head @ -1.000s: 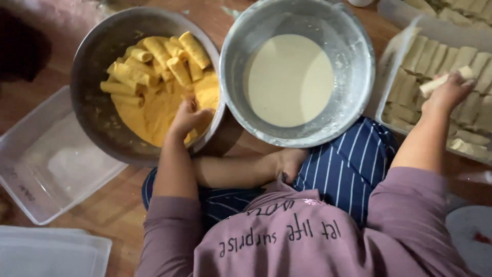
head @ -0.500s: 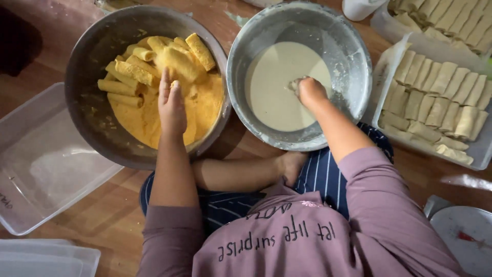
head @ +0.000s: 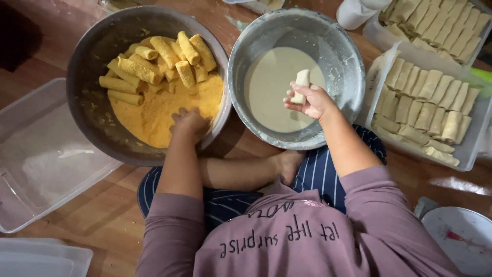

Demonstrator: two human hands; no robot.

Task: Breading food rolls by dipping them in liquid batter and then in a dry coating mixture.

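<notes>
Rolls: we pinch one pale roll (head: 301, 82) in our right hand (head: 312, 102) over batter (head: 271, 87), left hand (head: 189, 122) open in crumbs (head: 154, 115); a dozen are coated (head: 154, 61), trays (head: 464, 154) still wait.

Dull, scuffed metal bowls (head: 338, 46); left of them a clear glossy plastic tub (head: 31, 154); underneath, smooth brown wood floor (head: 102, 215); rough, matt crumb coating (head: 164, 107).

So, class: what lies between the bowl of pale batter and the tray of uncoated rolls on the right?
In the head view, only a thin strip of bare wooden floor separates the batter bowl from the tray; the tray's clear liner edge nearly touches the bowl.
</notes>
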